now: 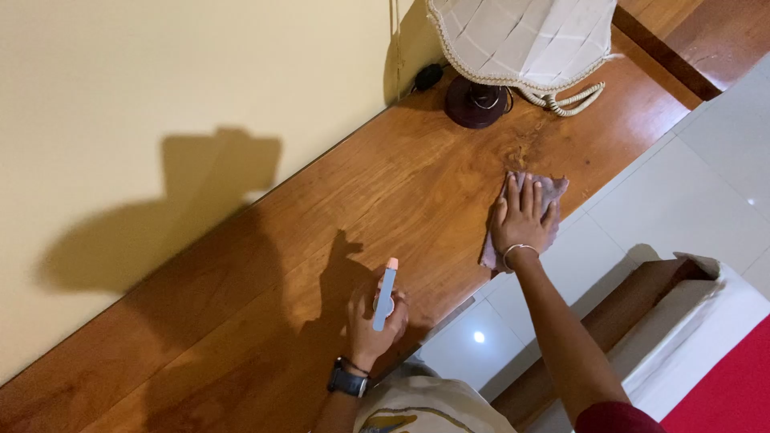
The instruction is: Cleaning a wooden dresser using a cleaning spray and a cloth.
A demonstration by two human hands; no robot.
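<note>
Pressing flat, fingers spread, right hand [523, 218] on grey cloth [549, 192] right of centre on wooden desk [241, 321] | left hand [370, 317] clamped around blue spray bottle [386, 295] lower centre | lamp [521, 36] at top

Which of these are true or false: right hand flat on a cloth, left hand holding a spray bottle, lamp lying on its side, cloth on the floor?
1. The right hand lies flat on the cloth. True.
2. The left hand holds a spray bottle. True.
3. The lamp lies on its side. False: it stands on its base.
4. The cloth is on the floor. False: it rests on the wooden tabletop.
</note>
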